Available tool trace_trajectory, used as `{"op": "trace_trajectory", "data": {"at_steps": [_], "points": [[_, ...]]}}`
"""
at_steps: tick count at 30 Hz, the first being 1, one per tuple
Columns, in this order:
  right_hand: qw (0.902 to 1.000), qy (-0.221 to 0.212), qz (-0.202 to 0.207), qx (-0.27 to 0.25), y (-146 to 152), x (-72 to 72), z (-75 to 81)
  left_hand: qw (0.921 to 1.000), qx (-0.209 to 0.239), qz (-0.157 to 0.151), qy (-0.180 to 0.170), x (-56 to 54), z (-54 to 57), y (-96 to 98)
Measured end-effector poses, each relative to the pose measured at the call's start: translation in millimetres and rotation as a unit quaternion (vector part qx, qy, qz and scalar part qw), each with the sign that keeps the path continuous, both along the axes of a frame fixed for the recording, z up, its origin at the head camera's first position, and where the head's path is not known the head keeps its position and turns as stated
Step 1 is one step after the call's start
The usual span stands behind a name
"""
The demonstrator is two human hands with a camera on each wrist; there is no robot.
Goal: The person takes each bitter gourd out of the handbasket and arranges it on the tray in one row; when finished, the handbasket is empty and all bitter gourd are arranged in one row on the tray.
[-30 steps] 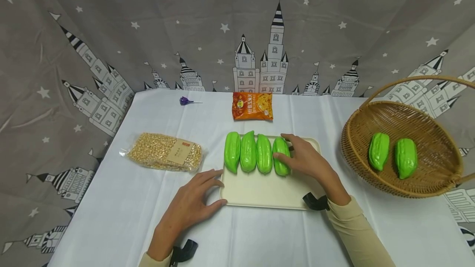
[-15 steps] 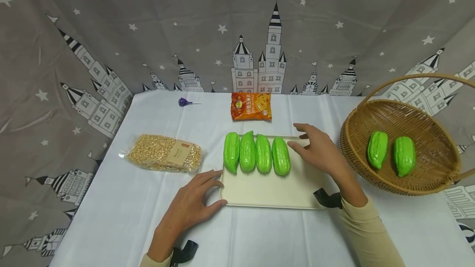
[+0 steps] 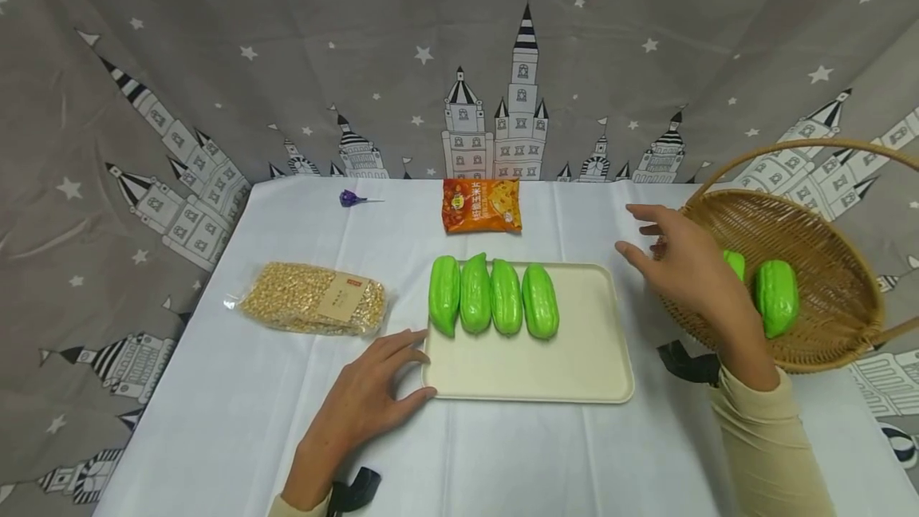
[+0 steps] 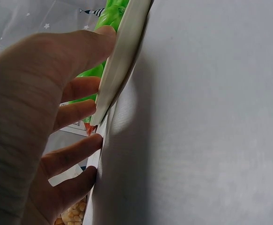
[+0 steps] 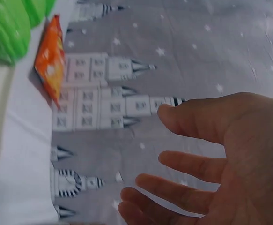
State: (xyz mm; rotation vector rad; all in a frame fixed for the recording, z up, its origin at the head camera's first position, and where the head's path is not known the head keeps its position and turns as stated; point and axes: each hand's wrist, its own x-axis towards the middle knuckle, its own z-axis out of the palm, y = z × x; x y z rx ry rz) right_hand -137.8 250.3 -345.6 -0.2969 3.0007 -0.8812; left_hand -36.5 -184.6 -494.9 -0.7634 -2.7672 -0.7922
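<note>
Several glossy green ridged gourds (image 3: 505, 298) lie side by side along the back left of a cream tray (image 3: 585, 341). My left hand (image 3: 366, 389) rests at the tray's left edge, its thumb by the front corner and its fingers relaxed along the side. In the left wrist view, the thumb (image 4: 92, 47) touches the tray's rim. My right hand (image 3: 692, 262), holding nothing, is over the left rim of a wicker basket (image 3: 811, 222) with its fingers spread. Two more green gourds (image 3: 777, 297) are in the basket, one of them partly hidden by that hand.
An orange snack bag (image 3: 482, 206) lies behind the tray. To the left is a clear bag of corn kernels (image 3: 312, 297). A purple lollipop (image 3: 352, 199) lies near the back edge. The basket's tall handle (image 3: 797, 144) arches over it. A printed grey curtain (image 3: 301, 38) hangs behind.
My right hand has let go of the rightmost gourd on the tray and moved right to the basket. My left hand has stayed at the tray's edge.
</note>
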Motion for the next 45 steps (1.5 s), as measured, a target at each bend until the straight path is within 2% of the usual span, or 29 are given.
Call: {"op": "trace_trajectory", "data": {"at_steps": [8, 15, 22, 29, 37, 45], "points": [[0.9988, -0.011, -0.037, -0.03, 39.6, -7.8, 11.7, 1.0, -0.004, 0.003, -0.002, 0.5, 0.5, -0.1], [0.9988, -0.011, -0.047, -0.007, 71.2, -13.5, 12.1, 1.0, -0.001, 0.002, -0.007, 0.1, 0.8, 0.4], [0.9982, -0.032, -0.041, 0.029, 97.8, -22.9, 2.1, 1.0, 0.001, 0.0, -0.005, -0.1, 0.1, 0.4], [0.9955, -0.04, -0.014, 0.085, 120.1, -32.8, -9.0, 1.0, 0.004, -0.002, -0.002, 0.3, -0.2, -0.6], [0.9817, -0.112, 0.016, 0.153, 142.8, -38.5, -24.1, 1.0, 0.003, -0.002, -0.001, 0.0, 0.3, -0.9], [0.9743, -0.11, 0.039, 0.193, 148.8, -38.8, -38.2, 1.0, 0.005, -0.003, 0.003, 0.2, 0.8, -1.0]]}}
